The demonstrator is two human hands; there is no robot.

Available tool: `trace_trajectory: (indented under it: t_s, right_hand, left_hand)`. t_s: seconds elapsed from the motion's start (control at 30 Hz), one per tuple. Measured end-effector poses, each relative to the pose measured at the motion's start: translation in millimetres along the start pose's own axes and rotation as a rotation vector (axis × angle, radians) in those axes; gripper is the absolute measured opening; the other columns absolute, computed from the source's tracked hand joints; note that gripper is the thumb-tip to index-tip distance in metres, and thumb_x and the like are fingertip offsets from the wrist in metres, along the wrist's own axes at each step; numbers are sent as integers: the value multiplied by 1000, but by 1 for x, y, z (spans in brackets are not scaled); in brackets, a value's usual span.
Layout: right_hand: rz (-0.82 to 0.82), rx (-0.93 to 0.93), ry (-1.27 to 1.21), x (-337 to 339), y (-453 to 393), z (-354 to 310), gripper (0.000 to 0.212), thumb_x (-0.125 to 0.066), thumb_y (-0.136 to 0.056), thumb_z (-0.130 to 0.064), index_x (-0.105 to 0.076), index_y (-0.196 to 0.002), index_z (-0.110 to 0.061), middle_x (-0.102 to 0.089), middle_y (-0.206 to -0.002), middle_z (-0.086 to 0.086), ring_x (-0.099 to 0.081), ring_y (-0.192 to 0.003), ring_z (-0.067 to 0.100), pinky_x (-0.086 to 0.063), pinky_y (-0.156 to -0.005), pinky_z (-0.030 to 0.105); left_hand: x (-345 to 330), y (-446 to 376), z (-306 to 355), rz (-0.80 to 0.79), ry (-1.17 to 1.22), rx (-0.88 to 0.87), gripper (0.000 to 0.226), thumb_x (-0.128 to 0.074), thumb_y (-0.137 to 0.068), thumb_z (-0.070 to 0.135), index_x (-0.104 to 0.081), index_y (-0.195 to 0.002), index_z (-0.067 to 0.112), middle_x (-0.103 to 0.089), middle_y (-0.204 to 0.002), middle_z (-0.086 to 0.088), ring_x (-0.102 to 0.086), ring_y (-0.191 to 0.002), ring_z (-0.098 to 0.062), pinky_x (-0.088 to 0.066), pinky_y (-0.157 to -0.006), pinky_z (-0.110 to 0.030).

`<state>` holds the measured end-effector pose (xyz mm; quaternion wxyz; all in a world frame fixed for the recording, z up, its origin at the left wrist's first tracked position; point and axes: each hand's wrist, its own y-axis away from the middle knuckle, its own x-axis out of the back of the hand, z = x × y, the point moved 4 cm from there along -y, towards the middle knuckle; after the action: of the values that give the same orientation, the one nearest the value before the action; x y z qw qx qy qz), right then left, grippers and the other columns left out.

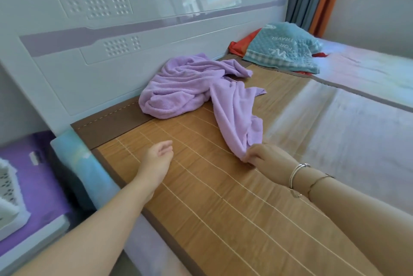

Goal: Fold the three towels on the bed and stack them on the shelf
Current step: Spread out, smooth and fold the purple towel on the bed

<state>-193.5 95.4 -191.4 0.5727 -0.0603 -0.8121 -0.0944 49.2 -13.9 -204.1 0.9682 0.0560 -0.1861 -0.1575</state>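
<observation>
- Right hand (260,155): pinches one corner of the lilac towel (192,88); grip covers a small fold of cloth only.
- Left hand (159,156): relaxed, fingers loose, holds nothing, hovers above the bamboo mat (201,197) on the bed.
- Lilac towel: crumpled near the headboard (89,63), one end trailing to the right hand.
- Teal towel (288,50) and a red cloth (240,46): heaped well apart, farther along the bed.
- Risk: a one-corner pull probably drags the bunch without spreading it; twists persist.
- Risk: the corner may slip from a shallow pinch.
- Shelf: not identifiable in view.
</observation>
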Motion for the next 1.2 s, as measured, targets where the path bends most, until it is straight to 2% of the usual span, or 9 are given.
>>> trace_trajectory:
  t_s: [0.13, 0.33, 0.47, 0.57, 0.83, 0.97, 1.03, 1.1, 1.2]
  right_hand:
    - [-42, -28, 83, 13, 94, 4, 30, -43, -86, -16, -69, -98, -25, -65, -103, 3, -55, -101, 25, -44, -91, 36]
    - [-112, -43, 593, 25, 239, 20, 30, -39, -87, -8, -60, -104, -20, -58, -114, -2, -57, -108, 20, -26, -108, 32]
    - [-132, -145, 621, 38, 325, 41, 33, -39, -87, -7, -58, -108, -23, -58, -116, -4, -47, -119, 17, -14, -116, 34]
    - [-205, -236, 677, 37, 388, 63, 38, -37, -89, -9, -58, -120, -17, -56, -122, -4, -35, -129, 16, -4, -119, 38]
    - [-301, -602, 610, 41, 561, 134, 39, -36, -91, -14, -56, -124, -22, -52, -126, -5, -33, -130, 18, -14, -114, 39]
    - [-319, -716, 571, 25, 609, 162, 41, -35, -94, -18, -50, -132, -19, -46, -135, -2, -32, -132, 19, -18, -112, 39]
    - [-254, -705, 581, 20, 615, 170, 41, -36, -95, -24, -47, -134, -17, -43, -137, -2, -34, -131, 21, -24, -108, 38]
    - [-98, -645, 583, 18, 607, 168, 38, -51, -89, -28, -56, -125, -18, -48, -134, -1, -42, -126, 23, -32, -102, 39]
    - [170, -551, 568, 23, 576, 158, 28, -83, -47, -20, -68, -71, -18, -70, -93, 2, -66, -84, 26, -53, -69, 37]
  left_hand:
    - [-20, 59, 19, -77, -61, -71, 37, -47, -96, 7, -54, -131, 17, -54, -135, -3, -49, -118, -9, -34, -94, -23]
    - [-82, 160, 48, -293, -105, -108, 41, -53, -93, 5, -52, -134, 13, -50, -139, -6, -47, -127, -16, -35, -92, -21]
    - [-129, 233, 58, -422, -222, -175, 45, -55, -93, 11, -48, -138, 15, -49, -140, -2, -48, -123, -15, -35, -89, -18]
    - [-162, 276, 61, -507, -274, -223, 49, -55, -92, 14, -45, -140, 19, -49, -139, 0, -50, -99, -6, -38, -76, -16]
    - [-249, 368, 75, -665, -392, -364, 53, -54, -90, 13, -41, -141, 17, -48, -138, -6, -45, -98, -5, -35, -62, -9]
    - [-278, 390, 71, -707, -483, -438, 61, -58, -87, 13, -35, -144, 14, -30, -152, -6, -37, -130, -16, -31, -95, -18]
    - [-282, 386, 66, -674, -587, -469, 66, -59, -86, 16, -32, -145, 16, -13, -159, -3, -26, -141, -24, -28, -111, -31]
    - [-279, 372, 62, -613, -692, -468, 71, -60, -84, 21, -27, -148, 21, -8, -160, 0, -27, -141, -28, -28, -112, -44]
    - [-268, 343, 62, -508, -760, -453, 76, -58, -83, 25, -21, -149, 33, -13, -159, 4, -32, -138, -29, -30, -107, -55]
